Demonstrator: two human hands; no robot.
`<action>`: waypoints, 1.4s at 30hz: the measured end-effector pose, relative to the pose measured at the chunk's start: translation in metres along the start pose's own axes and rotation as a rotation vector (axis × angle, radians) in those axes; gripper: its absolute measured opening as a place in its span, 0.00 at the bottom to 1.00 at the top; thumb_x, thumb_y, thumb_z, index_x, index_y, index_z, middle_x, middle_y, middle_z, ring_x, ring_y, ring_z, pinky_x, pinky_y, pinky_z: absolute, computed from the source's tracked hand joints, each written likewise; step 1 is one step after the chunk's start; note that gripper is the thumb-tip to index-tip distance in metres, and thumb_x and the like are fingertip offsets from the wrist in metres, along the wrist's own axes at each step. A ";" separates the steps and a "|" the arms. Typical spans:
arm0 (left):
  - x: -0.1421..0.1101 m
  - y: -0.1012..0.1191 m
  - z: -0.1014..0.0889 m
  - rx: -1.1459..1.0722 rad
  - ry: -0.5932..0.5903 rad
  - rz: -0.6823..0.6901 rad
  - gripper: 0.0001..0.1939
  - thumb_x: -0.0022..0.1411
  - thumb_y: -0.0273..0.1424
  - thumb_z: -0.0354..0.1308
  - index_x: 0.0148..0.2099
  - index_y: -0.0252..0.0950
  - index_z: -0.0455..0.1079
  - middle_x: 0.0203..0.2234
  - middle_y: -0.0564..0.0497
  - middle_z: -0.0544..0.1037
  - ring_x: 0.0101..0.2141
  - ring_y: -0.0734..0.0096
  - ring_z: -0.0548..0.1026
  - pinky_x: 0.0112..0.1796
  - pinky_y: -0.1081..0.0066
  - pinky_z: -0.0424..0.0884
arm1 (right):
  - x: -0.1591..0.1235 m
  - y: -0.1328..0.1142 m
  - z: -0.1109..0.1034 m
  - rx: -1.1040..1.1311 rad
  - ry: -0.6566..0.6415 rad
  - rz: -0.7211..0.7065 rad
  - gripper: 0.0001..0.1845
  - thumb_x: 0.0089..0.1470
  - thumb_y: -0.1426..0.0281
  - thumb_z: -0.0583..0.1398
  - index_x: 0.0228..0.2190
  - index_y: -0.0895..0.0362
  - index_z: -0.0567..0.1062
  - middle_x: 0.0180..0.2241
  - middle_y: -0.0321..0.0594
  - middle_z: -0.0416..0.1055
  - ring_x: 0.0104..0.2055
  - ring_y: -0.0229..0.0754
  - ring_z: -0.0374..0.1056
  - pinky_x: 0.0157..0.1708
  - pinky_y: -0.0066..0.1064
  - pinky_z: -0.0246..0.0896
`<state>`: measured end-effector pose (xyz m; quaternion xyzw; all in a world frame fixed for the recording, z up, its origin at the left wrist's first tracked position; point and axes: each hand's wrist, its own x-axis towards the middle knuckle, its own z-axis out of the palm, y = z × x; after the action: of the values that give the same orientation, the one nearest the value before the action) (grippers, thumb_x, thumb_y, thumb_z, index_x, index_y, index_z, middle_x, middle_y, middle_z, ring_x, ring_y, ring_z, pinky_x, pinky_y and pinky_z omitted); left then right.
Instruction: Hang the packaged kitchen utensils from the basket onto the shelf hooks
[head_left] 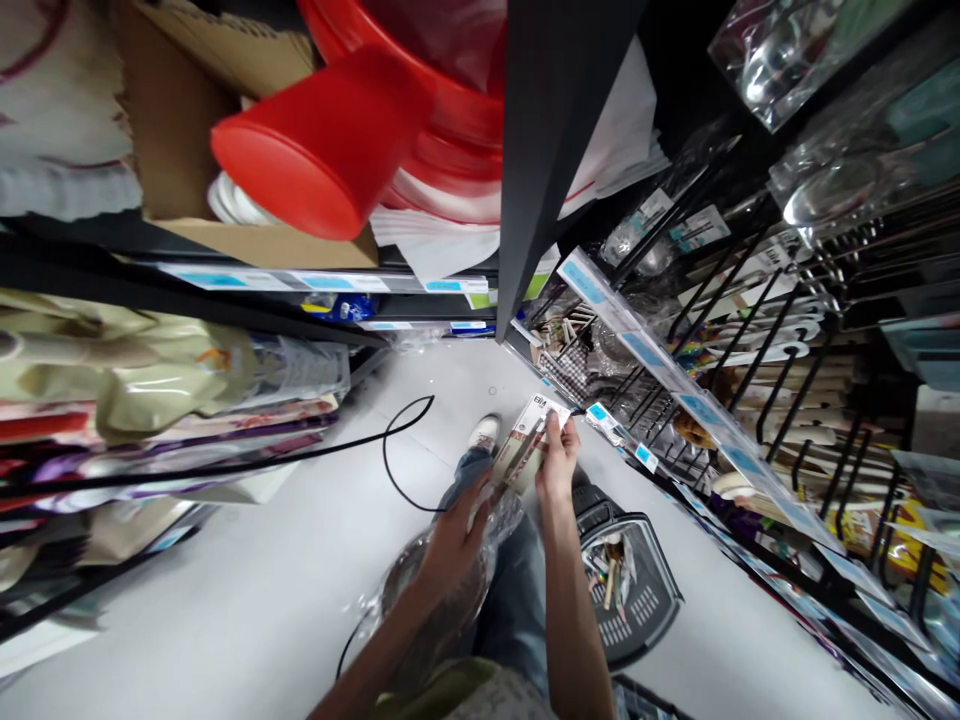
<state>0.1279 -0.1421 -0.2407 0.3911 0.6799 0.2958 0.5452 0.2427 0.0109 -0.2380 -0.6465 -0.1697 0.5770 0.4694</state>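
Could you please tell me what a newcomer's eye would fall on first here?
Probably the bright red object on the picture's upper-left shelf. Next, just below centre, the right hand holding a carded package, then the dark basket, lower down and right of centre.

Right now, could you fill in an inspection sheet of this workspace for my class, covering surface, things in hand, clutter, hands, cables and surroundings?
Surface: pale floor.
Things in hand: printed card pack, clear plastic by its lower end.
Clutter: dark basket on the floor, holding small items.
Hands: right hand pinches the pack's upper end; left hand at its lower end, grip unclear.
Cables: black cord-like loop left of the pack.
Surroundings: stocked shelving on both sides; red plastic container upper left.
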 end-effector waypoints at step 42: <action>0.117 0.107 0.081 0.086 -0.208 0.463 0.15 0.70 0.29 0.49 0.55 0.38 0.70 0.48 0.41 0.83 0.49 0.54 0.81 0.49 0.60 0.76 | 0.029 -0.128 -0.051 -0.108 0.085 -0.489 0.28 0.50 0.45 0.68 0.35 0.57 0.72 0.26 0.39 0.79 0.26 0.42 0.78 0.30 0.33 0.77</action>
<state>0.2172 0.0111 -0.2300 0.5874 0.5246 0.3419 0.5127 0.3380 0.0756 -0.1578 -0.6340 -0.3316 0.4089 0.5665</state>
